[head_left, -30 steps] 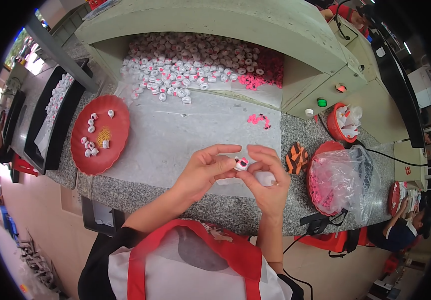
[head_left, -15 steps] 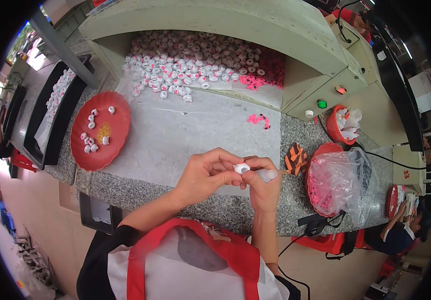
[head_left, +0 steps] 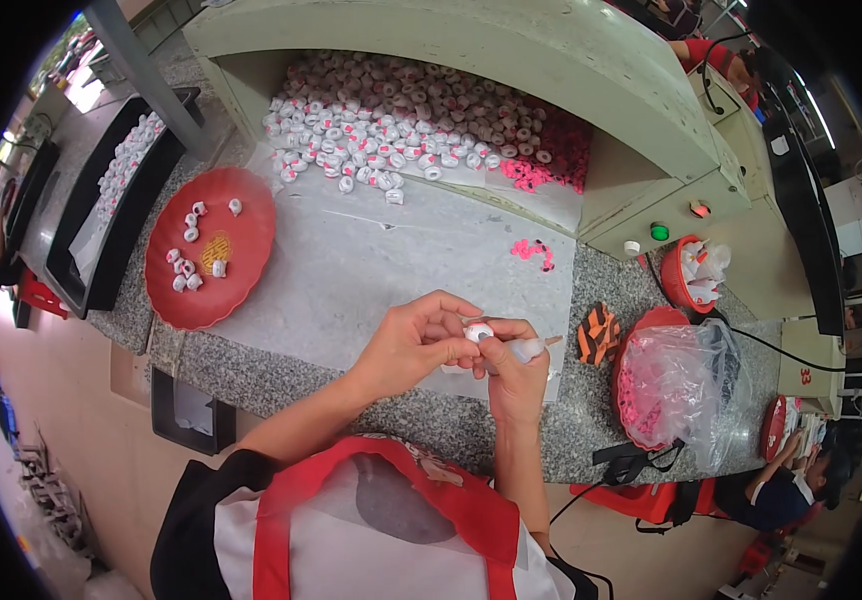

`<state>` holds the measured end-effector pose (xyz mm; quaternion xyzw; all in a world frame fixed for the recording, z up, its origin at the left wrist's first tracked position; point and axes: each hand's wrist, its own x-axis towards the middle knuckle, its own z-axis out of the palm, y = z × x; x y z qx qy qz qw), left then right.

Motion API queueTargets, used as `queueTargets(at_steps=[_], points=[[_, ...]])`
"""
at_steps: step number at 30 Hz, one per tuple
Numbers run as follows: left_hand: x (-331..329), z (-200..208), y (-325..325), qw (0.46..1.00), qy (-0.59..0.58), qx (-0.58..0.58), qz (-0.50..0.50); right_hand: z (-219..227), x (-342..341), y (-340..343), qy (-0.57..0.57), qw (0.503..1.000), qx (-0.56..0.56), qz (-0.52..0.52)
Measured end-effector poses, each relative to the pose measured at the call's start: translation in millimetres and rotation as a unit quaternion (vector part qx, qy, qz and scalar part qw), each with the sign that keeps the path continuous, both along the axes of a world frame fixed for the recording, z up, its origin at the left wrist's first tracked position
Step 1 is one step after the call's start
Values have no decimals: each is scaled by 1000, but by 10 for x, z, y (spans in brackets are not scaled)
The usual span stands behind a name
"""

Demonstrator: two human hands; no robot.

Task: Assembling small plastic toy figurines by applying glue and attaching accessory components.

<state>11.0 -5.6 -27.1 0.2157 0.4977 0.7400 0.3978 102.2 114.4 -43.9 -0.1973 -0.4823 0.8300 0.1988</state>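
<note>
Over the front edge of the paper sheet, my left hand (head_left: pixel 401 345) pinches a small round white part (head_left: pixel 478 331) with a red-pink patch on it and a dark hollow. My right hand (head_left: pixel 517 385) meets it from the other side, thumb and fingertips against the same part. Tucked in the right hand is a small translucent whitish bottle (head_left: pixel 528 349); a thin brownish tip shows beyond it. The fingers hide most of both things. Ahead, many similar white parts (head_left: pixel 351 140) lie heaped under a pale green metal hood (head_left: pixel 451 40).
At the left, a red scalloped plate (head_left: pixel 251 245) carries several white parts. Small pink pieces (head_left: pixel 531 253) lie on the white sheet (head_left: pixel 351 260). To the right are an orange-black patterned piece (head_left: pixel 599 333), a plastic-covered red plate (head_left: pixel 623 395) and a red bowl (head_left: pixel 673 280). Another person (head_left: pixel 786 490) sits farther right.
The whole view has shifted slightly. My hands stay together on the white part, which has turned a little and shows more of its red-pink patch.
</note>
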Motion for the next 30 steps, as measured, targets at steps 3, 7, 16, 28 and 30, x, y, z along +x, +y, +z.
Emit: queueTargets(at_steps=[3,7,16,28,30], points=[[-9,-44,-3,1000,0,19,-8,-21,-24,-41,1,1000,-8,-12],[-19,-129,-33,1000,-5,29,5,-49,-96,-93,21,999,-24,-19],[-308,-173,-266,989,45,-36,138,-135,-608,-276,-6,998,-25,60],[-725,-245,-764,869,278,-192,362,-158,-595,-351,-99,992,41,68],[-1061,-215,-1122,744,396,-323,432,-195,-530,-299,-132,988,39,73]])
